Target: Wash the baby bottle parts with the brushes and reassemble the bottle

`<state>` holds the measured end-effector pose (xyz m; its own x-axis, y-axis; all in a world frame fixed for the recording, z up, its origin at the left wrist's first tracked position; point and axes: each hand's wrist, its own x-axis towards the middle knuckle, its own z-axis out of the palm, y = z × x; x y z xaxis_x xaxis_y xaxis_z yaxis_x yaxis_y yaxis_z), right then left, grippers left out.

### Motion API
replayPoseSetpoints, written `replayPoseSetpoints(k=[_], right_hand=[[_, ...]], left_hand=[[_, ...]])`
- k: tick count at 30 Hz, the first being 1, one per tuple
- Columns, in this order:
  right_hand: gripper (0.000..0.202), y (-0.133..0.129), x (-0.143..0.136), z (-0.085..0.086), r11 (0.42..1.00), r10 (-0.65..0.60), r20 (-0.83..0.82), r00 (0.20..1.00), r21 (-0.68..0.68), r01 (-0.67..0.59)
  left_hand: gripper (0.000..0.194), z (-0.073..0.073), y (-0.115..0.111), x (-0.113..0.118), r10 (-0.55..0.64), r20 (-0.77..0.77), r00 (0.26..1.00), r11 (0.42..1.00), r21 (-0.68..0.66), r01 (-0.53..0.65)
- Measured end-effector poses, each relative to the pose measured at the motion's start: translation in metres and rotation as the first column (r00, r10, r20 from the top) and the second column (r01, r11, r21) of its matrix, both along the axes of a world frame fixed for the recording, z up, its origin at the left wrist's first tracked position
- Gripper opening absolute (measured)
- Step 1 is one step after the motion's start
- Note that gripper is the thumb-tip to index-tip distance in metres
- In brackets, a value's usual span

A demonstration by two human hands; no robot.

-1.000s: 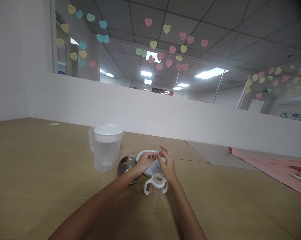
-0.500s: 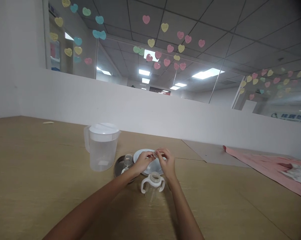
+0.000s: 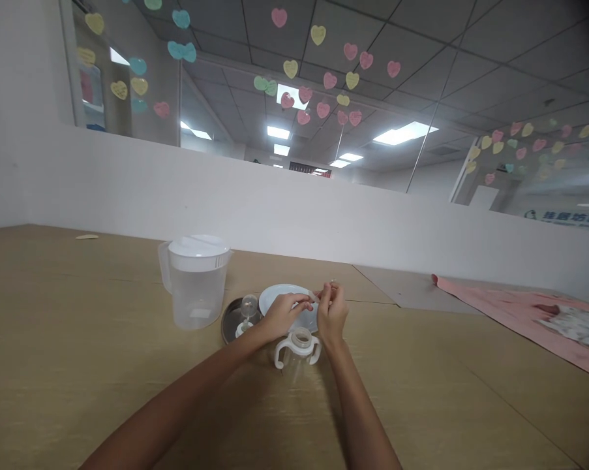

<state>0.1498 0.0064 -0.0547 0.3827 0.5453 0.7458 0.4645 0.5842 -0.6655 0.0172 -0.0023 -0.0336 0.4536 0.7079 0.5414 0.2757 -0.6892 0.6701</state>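
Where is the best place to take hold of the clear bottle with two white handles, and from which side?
Probably by the two white loop handles of the bottle. It stands upright, a handle out on each side, so come from the sides or above.

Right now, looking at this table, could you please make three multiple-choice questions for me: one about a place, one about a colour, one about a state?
1. Where does the pitcher stand?
A. left of the hands
B. right of the hands
C. on the pink cloth

2. What colour is the cloth at the table's right side?
A. green
B. pink
C. black

3. How are the left hand and the right hand?
A. flat on the table
B. far apart
C. raised close together, their fingers pinching a small part

Answers:
1 A, the lidded pitcher is left of both hands.
2 B, the cloth is pink.
3 C, the fingertips meet above the white plate, behind the two-handled bottle.
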Motion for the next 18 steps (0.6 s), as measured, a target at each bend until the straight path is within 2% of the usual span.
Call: replayPoseSetpoints(k=[4, 9, 15, 18], right_hand=[[0.032, 0.001, 0.0, 0.0, 0.99, 0.14, 0.065, 0.988, 0.023, -0.141], [0.03, 0.002, -0.003, 0.0, 0.98, 0.198, 0.059, 0.978, -0.022, -0.197], [0.03, -0.003, -0.003, 0.001, 0.998, -0.035, 0.122, 0.992, -0.051, 0.042], [0.028, -0.004, -0.003, 0.002, 0.993, -0.102, 0.041, 0.994, -0.052, 0.104]], left_hand=[[0.027, -0.004, 0.007, 0.0, 0.0, 0.112, 0.994, 0.999, -0.035, 0.004], [0.026, -0.004, 0.011, 0.0, 0.012, 0.16, 0.987, 0.999, -0.049, -0.004], [0.028, -0.001, 0.006, 0.0, 0.032, -0.014, 0.999, 0.996, 0.078, -0.031], [0.029, -0.003, 0.005, 0.001, 0.096, -0.157, 0.983, 0.974, 0.219, -0.061]])
